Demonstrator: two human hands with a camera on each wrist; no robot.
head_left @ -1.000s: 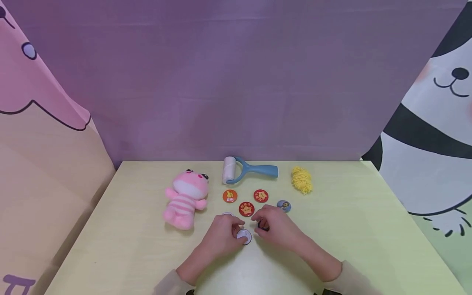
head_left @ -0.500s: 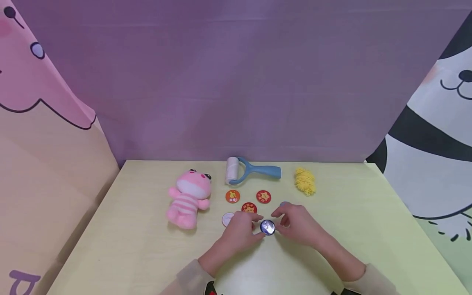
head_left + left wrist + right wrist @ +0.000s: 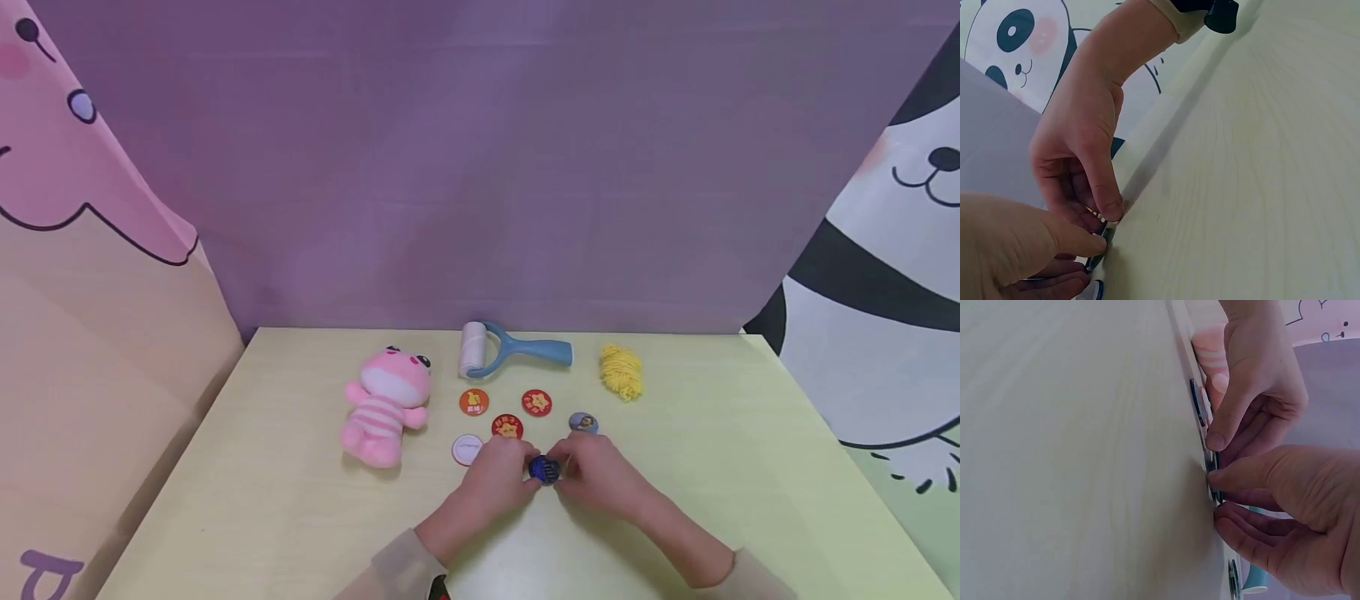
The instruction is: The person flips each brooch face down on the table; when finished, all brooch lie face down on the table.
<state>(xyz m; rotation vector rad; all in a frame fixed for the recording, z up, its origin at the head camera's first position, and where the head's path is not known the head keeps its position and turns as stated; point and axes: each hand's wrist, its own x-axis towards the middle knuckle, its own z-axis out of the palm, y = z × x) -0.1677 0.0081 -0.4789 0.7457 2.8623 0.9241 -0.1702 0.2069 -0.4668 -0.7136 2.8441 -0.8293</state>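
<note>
Both hands meet over the table around a small round button badge point(image 3: 544, 469), dark blue with a pattern too small to read. Thumb and fingers of my left hand point(image 3: 497, 477) pinch its left side, while my right hand point(image 3: 597, 477) pinches the right side. In the left wrist view the badge point(image 3: 1099, 249) shows edge-on under the thumb, close to the tabletop. The right wrist view also has the badge point(image 3: 1215, 481) edge-on, between both thumbs and partly hidden by fingers. A white badge point(image 3: 467, 450) lies just left of the left hand.
Beyond the hands lie an orange badge point(image 3: 474, 402), two red badges point(image 3: 537, 403) and a light-blue badge point(image 3: 583, 422). A pink plush toy point(image 3: 378, 408) is on the left. Toward the back edge are a blue-handled roller point(image 3: 525, 347) and yellow yarn point(image 3: 621, 372).
My left hand has moved right, away from the white badge, to the badge near the right hand. That badge showed a shiny face half a second ago; now its dark blue patterned face shows.
</note>
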